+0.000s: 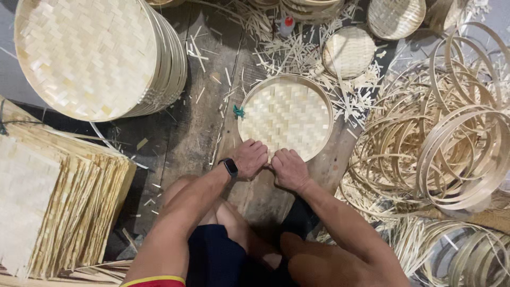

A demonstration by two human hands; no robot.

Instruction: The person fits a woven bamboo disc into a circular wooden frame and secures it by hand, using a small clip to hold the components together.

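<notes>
A round woven bamboo tray [287, 114] with a thin hoop rim lies on the dark wooden floor in front of me. My left hand [249, 158], with a black watch on its wrist, presses on the tray's near edge with fingers curled over the rim. My right hand [288, 169] grips the same near edge right beside it, knuckles up. The two hands almost touch. My bare knees and dark shorts show below.
A tall stack of large woven trays [101, 58] stands at the upper left. Square woven mats [53, 202] are piled at the left. Loose bamboo hoops [451, 143] heap up on the right. Smaller trays [349, 51] and bamboo scraps [297, 53] lie beyond.
</notes>
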